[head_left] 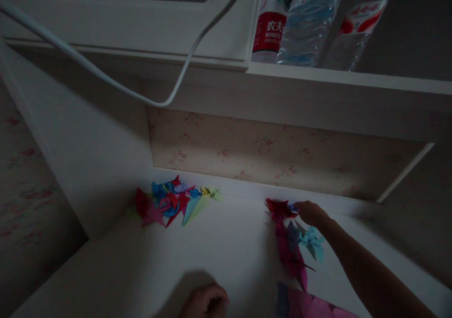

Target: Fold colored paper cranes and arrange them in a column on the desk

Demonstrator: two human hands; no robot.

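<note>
My right hand (312, 213) reaches to the back of the white tabletop, its fingers closed on a small blue-purple origami piece (293, 208). That piece is beside a red origami piece (278, 207). In front of them lie magenta folded papers (287, 252) and a light teal origami piece (312, 240). My left hand (205, 302) rests curled at the bottom edge of the view, with nothing visible in it. Nearer me on the right lies a pink paper sheet (314, 305) with creases, partly cut off by the frame.
A heap of colourful origami pieces (167, 202) lies at the back left corner. Overhead, a shelf (346, 76) holds several plastic bottles (307, 23). A white cable (116, 88) hangs across the upper left. Flowered wallpaper (264, 148) covers the back wall.
</note>
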